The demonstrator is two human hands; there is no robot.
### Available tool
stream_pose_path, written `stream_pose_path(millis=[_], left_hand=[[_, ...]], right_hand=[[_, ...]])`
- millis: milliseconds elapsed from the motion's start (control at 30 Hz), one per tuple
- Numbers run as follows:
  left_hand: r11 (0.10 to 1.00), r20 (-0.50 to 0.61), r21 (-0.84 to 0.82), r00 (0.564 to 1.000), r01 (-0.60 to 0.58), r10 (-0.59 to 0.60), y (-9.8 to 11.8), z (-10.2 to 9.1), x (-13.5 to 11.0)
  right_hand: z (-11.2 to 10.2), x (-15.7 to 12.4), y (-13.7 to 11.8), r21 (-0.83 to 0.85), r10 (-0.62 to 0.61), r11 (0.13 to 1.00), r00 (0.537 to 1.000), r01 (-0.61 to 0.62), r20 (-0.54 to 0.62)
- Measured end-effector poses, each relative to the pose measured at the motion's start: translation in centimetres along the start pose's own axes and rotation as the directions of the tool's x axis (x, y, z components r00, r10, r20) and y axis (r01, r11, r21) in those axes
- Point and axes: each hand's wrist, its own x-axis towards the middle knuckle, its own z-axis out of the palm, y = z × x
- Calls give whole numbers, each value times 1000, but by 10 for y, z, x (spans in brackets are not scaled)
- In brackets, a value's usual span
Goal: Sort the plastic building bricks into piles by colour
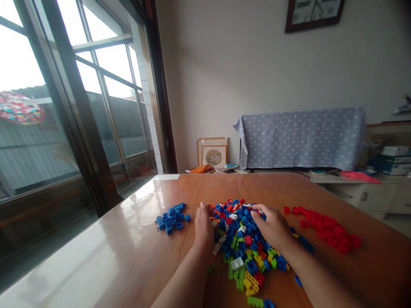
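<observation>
Home room, wall clock [317, 7], framed picture [215, 156]

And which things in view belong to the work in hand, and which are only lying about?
Work in hand, apparently: left hand, right hand, mixed brick heap, blue brick pile, red brick pile.

Just about the room: framed picture, patterned cloth, pink item, wall clock.

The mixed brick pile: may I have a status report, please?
Left hand beside mixed brick pile; right hand over its right side. Blue cluster apart, left; red cluster apart, right.
</observation>
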Motion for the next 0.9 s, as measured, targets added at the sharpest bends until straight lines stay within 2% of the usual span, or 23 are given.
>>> stream_pose_path(millis=[67,133,233,333,433,567,667,767,833,900], left_hand=[[998,-10,-10,998,-66,66,9,-2,2],[996,-90,-42,993,-85,81,21,-9,8],[994,-253,-110,966,16,-44,37,-23,19],[970,-335,-221,926,102,-173,47,-34,28],[959,-347,-261,916,114,-203,52,-38,32],[952,-342,-283,915,115,-213,54,-39,35],[947,-330,-294,916,132,-230,54,-38,35],[942,-307,-301,920,149,-244,53,-36,33],[940,-287,-301,925,161,-250,51,-35,32],[940,-272,-295,929,169,-252,49,-33,30]], right_hand=[[-1,0,-1,9,-1,1000,1000,1,-14],[-2,0,0,19,2,1000,1000,-2,-28],[-5,0,-4,34,-35,999,999,35,-14],[-8,-5,-21,28,-187,982,982,186,39],[-11,-19,-53,27,-353,935,917,354,186],[-7,-45,-100,120,-492,860,742,496,455],[3,-59,-121,138,-528,823,653,551,543],[15,-64,-129,139,-538,804,607,578,585],[20,-64,-129,127,-533,802,603,584,593],[22,-64,-128,108,-523,808,620,580,584]])
